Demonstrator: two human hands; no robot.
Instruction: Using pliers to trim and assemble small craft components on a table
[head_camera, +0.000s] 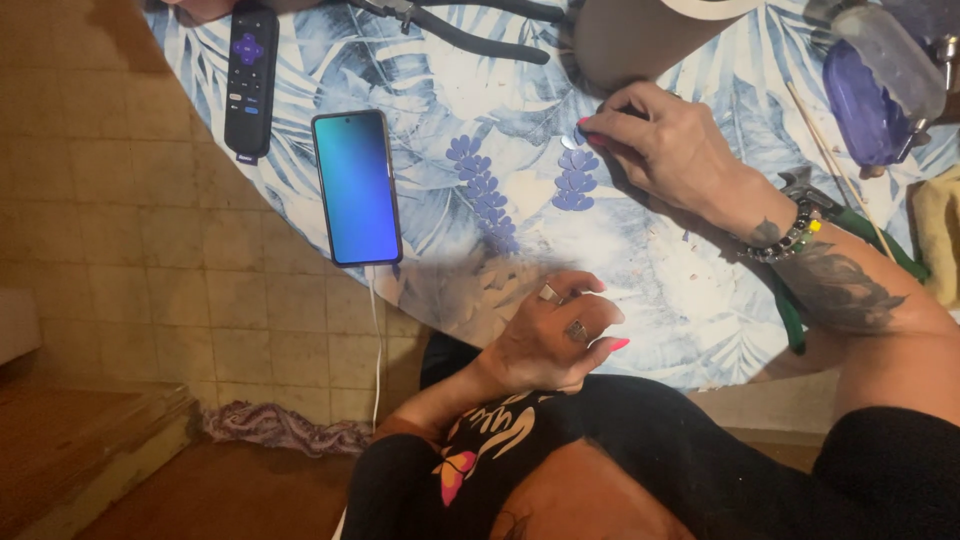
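Right hand (655, 135) touches the purple leaf piece (575, 180); left hand (555, 335) curled.

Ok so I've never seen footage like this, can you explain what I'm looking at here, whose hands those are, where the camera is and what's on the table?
There is no machine here: a person works with two bare hands, and the single picture comes from a camera worn on their head, looking down over their lap.

The table has a round edge and a blue and white leaf-print cover. On it lie a phone with a lit blue-green screen and a white cable, a black remote, dark pliers, a thin wooden stick and two chains of small purple leaf shapes.

The right hand, with a beaded bracelet at the wrist, reaches forward and its fingertips touch the top of the right leaf chain. The other leaf chain lies untouched beside it. The left hand, wearing rings, is loosely curled at the table's near edge; whether it holds anything small cannot be told.
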